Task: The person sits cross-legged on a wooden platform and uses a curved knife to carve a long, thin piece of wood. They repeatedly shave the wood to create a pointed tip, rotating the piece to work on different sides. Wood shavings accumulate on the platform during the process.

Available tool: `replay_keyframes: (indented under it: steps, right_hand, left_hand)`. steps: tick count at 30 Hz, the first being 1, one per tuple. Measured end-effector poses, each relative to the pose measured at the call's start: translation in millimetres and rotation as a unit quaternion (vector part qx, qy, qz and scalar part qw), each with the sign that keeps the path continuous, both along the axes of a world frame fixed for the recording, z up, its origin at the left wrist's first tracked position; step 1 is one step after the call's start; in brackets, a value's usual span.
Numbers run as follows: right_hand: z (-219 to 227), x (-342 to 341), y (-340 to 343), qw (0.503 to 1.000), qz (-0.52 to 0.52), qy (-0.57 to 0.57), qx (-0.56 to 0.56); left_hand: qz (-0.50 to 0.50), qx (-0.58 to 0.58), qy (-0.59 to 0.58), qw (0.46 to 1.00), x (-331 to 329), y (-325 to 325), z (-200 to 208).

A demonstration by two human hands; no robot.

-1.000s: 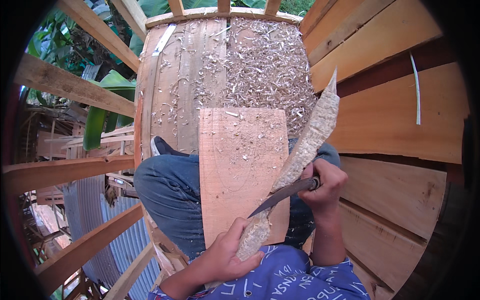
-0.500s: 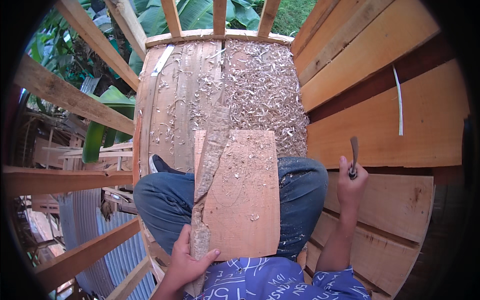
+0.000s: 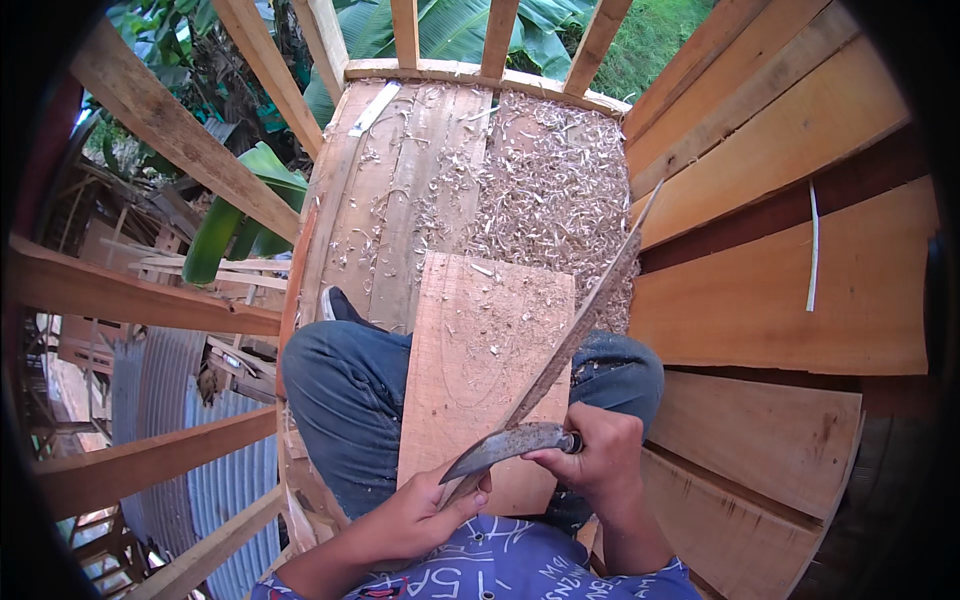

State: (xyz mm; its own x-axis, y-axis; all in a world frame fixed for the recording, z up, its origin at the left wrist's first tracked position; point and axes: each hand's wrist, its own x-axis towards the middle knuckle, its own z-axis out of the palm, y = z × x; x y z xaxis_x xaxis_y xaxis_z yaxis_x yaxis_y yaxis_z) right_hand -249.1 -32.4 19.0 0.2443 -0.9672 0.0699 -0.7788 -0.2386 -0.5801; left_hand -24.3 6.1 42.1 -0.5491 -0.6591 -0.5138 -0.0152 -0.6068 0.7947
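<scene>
My left hand (image 3: 432,512) grips the near end of a long, rough brown strip (image 3: 585,325), bark-like on its surface, which slants up and away to the right past my knee. In my right hand (image 3: 600,448) is the dark handle of a curved knife (image 3: 505,446). The blade lies across the strip just above my left fingers, its tip pointing left; whether it cuts in cannot be told. Beneath both lies a flat wooden board (image 3: 490,350) across my lap, dotted with small shavings.
Pale curled shavings (image 3: 555,190) cover much of the plank floor (image 3: 400,200) ahead. Slatted wooden rails (image 3: 150,280) stand at the left and front, a plank wall (image 3: 790,270) at the right. A white strip (image 3: 376,108) lies at the far left of the floor.
My right hand has brought the knife in from the right onto the strip. The strip has swung from along the board's left edge to a slant toward the far right.
</scene>
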Motion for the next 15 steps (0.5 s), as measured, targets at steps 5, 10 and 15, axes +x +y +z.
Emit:
replay_keyframes:
  steps: [5, 10, 15]
  right_hand:
    - [4, -11, -6, 0.996, -0.039, 0.048, -0.061]
    - [-9, -32, -20, 0.976, -0.196, -0.004, -0.096]
    - [-2, -78, -33, 0.956, -0.276, -0.050, -0.083]
  left_hand:
    - [0.005, -0.069, -0.011, 0.998, -9, 0, -2]
    - [0.015, -0.075, 0.005, 0.997, -11, 8, -11]
    - [0.012, -0.041, -0.007, 0.999, 0, 17, -12]
